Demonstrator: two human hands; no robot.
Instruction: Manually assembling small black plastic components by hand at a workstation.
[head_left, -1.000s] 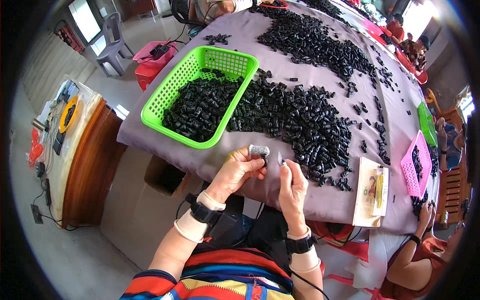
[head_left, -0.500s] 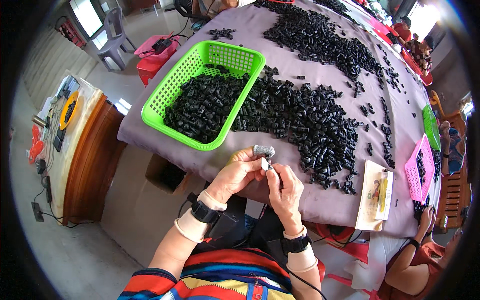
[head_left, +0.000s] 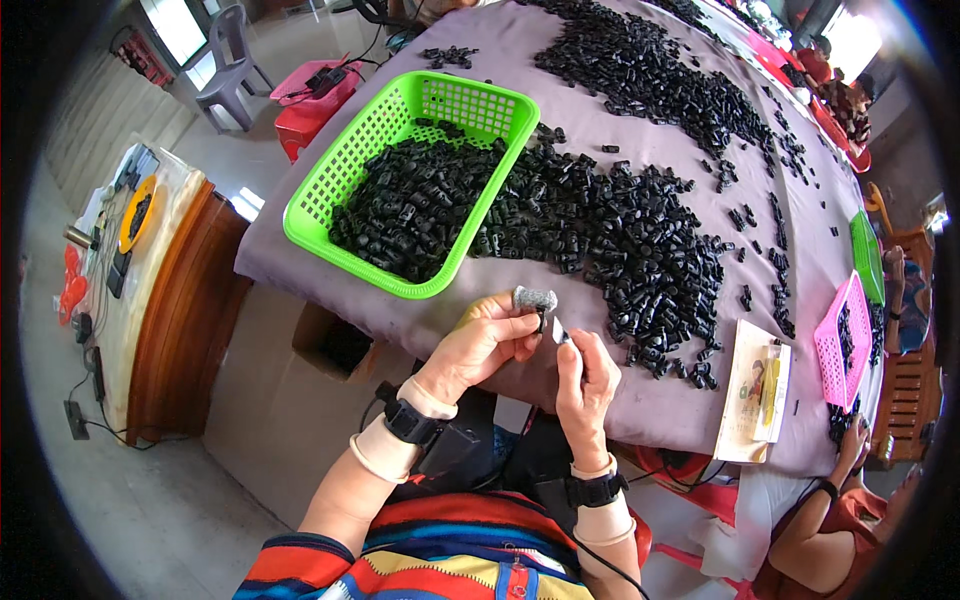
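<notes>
Left hand pinches small black plastic piece, grey-wrapped fingertip up for grip | right hand pinches thin pale sliver against it | heap of black plastic parts within reach.

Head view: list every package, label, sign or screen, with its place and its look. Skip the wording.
Flat carton: on the table's near right edge, beside the pink basket; cream rectangle with a small picture on it.
Slim packet: lying on the carton; yellow-green strip in a clear sleeve.
No signs or screens can be made out.
</notes>
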